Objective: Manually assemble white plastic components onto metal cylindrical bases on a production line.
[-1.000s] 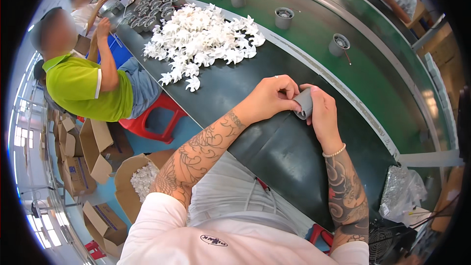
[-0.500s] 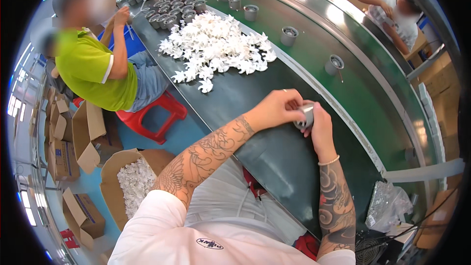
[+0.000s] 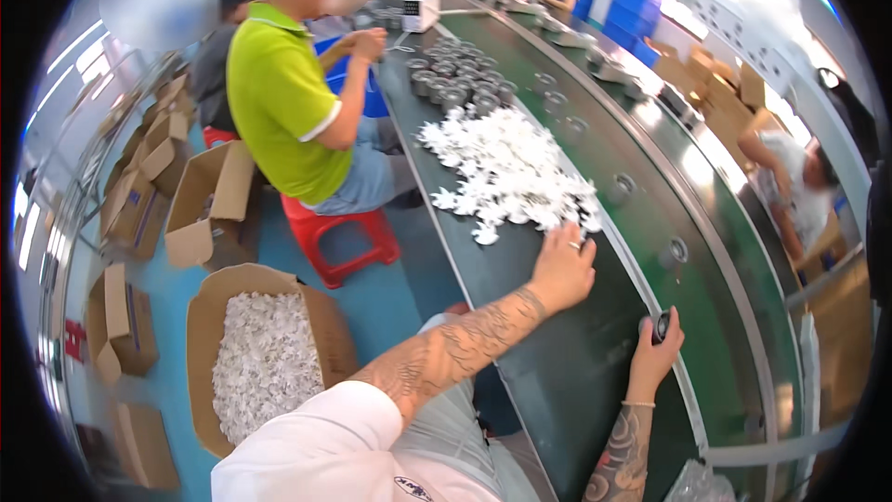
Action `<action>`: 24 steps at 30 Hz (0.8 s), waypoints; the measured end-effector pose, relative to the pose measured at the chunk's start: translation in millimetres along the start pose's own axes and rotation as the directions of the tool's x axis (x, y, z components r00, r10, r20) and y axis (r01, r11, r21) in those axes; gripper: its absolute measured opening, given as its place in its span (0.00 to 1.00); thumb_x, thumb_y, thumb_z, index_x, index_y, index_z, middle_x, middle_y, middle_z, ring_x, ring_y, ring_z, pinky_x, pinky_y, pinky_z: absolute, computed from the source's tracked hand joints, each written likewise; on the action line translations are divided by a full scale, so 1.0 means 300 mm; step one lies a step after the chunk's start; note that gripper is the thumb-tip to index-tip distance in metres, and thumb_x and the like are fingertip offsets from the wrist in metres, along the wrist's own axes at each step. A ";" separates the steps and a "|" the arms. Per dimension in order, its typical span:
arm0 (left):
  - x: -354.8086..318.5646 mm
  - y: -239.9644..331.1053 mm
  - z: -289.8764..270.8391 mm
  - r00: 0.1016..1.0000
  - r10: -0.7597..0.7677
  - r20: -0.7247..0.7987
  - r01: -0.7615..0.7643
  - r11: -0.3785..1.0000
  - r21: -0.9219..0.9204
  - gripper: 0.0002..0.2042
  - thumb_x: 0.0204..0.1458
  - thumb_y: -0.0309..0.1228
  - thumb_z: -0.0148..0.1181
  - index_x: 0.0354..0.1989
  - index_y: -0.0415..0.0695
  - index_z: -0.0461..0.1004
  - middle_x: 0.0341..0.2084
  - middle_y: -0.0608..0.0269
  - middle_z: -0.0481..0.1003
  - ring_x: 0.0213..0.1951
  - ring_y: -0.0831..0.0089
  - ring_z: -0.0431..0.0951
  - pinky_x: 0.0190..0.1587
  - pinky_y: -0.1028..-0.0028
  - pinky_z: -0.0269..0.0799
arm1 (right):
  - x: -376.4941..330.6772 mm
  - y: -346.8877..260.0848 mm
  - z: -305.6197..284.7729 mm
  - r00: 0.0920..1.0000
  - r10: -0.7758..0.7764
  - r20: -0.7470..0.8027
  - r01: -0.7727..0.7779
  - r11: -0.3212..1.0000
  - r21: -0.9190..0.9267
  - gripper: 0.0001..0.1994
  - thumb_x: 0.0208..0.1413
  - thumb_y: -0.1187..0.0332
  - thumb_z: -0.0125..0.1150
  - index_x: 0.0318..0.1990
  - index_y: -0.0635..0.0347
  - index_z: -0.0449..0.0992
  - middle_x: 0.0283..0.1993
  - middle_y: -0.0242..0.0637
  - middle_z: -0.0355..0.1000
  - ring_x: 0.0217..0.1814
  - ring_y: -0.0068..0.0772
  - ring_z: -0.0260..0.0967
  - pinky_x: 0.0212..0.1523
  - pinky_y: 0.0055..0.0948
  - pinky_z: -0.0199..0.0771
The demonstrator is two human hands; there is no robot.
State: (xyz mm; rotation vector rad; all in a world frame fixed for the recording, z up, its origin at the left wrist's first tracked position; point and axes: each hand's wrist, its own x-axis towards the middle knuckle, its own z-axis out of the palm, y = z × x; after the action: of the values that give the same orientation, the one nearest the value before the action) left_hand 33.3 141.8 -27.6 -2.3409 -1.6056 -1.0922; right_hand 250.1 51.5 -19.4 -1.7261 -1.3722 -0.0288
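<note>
My left hand (image 3: pixel 563 271) reaches over the near edge of a heap of small white finned plastic parts (image 3: pixel 520 163). Its fingers are stretched out, with a ring on one; the tips touch or hover just over the nearest pieces, I cannot tell which. Lower right, above the dark worktop (image 3: pixel 571 363), my right hand (image 3: pixel 658 358) grips a grey cup-shaped housing (image 3: pixel 661 326) with a dark opening, close to the metal rail. More grey housings (image 3: pixel 455 74) stand grouped behind the white heap.
Beyond the rail, a green conveyor belt (image 3: pixel 641 232) carries several spaced housings. A co-worker in a lime shirt (image 3: pixel 269 102) sits left on a red stool (image 3: pixel 344 242). An open carton (image 3: pixel 209 353) full of white parts stands on the floor. Another person (image 3: pixel 790 186) is across the belt.
My left hand has left the grey housing and moved out to the white heap. The right hand keeps the housing, now nearer the rail. The view has swung left.
</note>
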 end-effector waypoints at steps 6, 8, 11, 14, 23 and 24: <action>-0.034 -0.010 -0.023 0.994 0.104 -0.019 -0.103 0.994 0.046 0.15 0.48 0.30 0.59 0.46 0.45 0.76 0.39 0.60 0.75 0.48 0.62 0.71 0.56 0.58 0.63 | 0.025 0.018 -0.026 0.984 -0.040 0.172 0.033 0.999 0.043 0.30 0.54 0.68 0.66 0.65 0.57 0.66 0.53 0.48 0.69 0.52 0.49 0.71 0.53 0.40 0.71; -0.031 -0.006 -0.034 0.988 0.144 0.050 -0.141 0.988 -0.058 0.17 0.47 0.27 0.58 0.48 0.47 0.75 0.35 0.63 0.74 0.42 0.65 0.72 0.49 0.65 0.68 | 0.086 0.081 -0.077 0.999 -0.016 0.051 0.018 0.999 -0.030 0.29 0.56 0.69 0.65 0.66 0.57 0.65 0.53 0.51 0.69 0.52 0.50 0.71 0.54 0.41 0.71; -0.034 -0.012 -0.015 0.976 0.215 0.026 -0.209 0.967 -0.147 0.18 0.47 0.25 0.57 0.50 0.48 0.75 0.34 0.63 0.74 0.39 0.66 0.73 0.44 0.69 0.71 | 0.189 0.182 -0.169 0.989 0.035 -0.140 -0.076 0.953 -0.294 0.29 0.58 0.69 0.61 0.68 0.55 0.63 0.55 0.53 0.68 0.55 0.55 0.69 0.55 0.43 0.71; -0.034 0.003 0.009 0.965 0.261 0.003 -0.254 0.941 -0.226 0.17 0.47 0.25 0.57 0.48 0.46 0.75 0.35 0.61 0.73 0.39 0.64 0.74 0.41 0.67 0.73 | 0.200 0.372 -0.223 0.998 0.045 -0.032 -0.054 0.916 -0.398 0.29 0.61 0.65 0.58 0.69 0.53 0.60 0.61 0.56 0.65 0.58 0.59 0.66 0.59 0.47 0.67; -0.028 0.013 -0.013 0.973 0.231 0.024 -0.206 0.904 -0.374 0.08 0.50 0.25 0.56 0.40 0.42 0.74 0.36 0.57 0.71 0.39 0.61 0.75 0.39 0.65 0.77 | 0.335 0.424 -0.607 0.924 0.261 -0.280 -0.358 0.334 -0.872 0.27 0.62 0.46 0.51 0.57 0.58 0.74 0.49 0.46 0.75 0.53 0.52 0.72 0.54 0.46 0.72; -0.025 0.007 -0.011 0.976 0.210 0.052 -0.171 0.899 -0.404 0.08 0.50 0.24 0.56 0.39 0.42 0.73 0.36 0.57 0.71 0.39 0.61 0.76 0.39 0.65 0.77 | 0.317 0.450 -0.642 0.889 0.334 -0.314 -0.396 0.216 -0.892 0.26 0.62 0.46 0.50 0.55 0.57 0.76 0.49 0.44 0.76 0.53 0.48 0.72 0.52 0.44 0.74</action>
State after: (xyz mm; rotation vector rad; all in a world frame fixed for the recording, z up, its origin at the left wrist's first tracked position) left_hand 32.0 133.5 -29.0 -2.7709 -1.2318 -1.3900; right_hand 486.2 3.7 60.6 -3.0101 -0.8047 -0.7868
